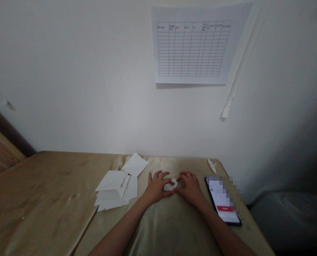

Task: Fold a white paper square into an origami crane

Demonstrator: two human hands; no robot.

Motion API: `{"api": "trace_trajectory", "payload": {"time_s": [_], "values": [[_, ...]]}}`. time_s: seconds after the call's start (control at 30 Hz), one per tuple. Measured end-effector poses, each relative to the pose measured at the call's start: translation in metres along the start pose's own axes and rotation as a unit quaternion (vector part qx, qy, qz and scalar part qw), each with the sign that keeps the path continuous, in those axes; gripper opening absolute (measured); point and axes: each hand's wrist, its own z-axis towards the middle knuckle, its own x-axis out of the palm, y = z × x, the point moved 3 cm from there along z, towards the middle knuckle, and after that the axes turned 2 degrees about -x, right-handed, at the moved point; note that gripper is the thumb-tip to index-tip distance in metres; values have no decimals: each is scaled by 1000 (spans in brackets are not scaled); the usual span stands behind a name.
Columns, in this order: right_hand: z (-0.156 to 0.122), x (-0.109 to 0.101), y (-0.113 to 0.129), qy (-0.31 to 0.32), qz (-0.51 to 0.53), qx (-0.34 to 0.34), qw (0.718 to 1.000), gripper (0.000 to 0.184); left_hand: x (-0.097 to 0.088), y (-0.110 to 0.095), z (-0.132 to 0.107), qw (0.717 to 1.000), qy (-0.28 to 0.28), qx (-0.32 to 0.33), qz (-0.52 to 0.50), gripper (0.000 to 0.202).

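Note:
A small folded piece of white paper (171, 185) lies on the tan table (54, 199) between my two hands. My left hand (156, 186) rests on the table, its fingers curled, pinching the paper's left edge. My right hand (190, 185) presses on the paper's right side with bent fingers. Most of the paper is hidden under my fingers.
A loose pile of white paper sheets (118, 186) lies left of my hands. A phone (223, 205) with a lit screen lies to the right. A small folded paper crane (212, 165) sits near the table's far right corner. A printed table sheet (194, 48) hangs on the wall.

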Motion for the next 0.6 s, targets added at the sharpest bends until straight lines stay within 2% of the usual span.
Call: {"api": "trace_trajectory", "payload": {"time_s": [0.23,0.6], "values": [[5,0,1,-5,24,26,999,36,1,2,1,1000,3,7,-7,40],[16,-3,1,-16,20,52,998,10,2,2,2,1000,8,1,-2,42]]}}
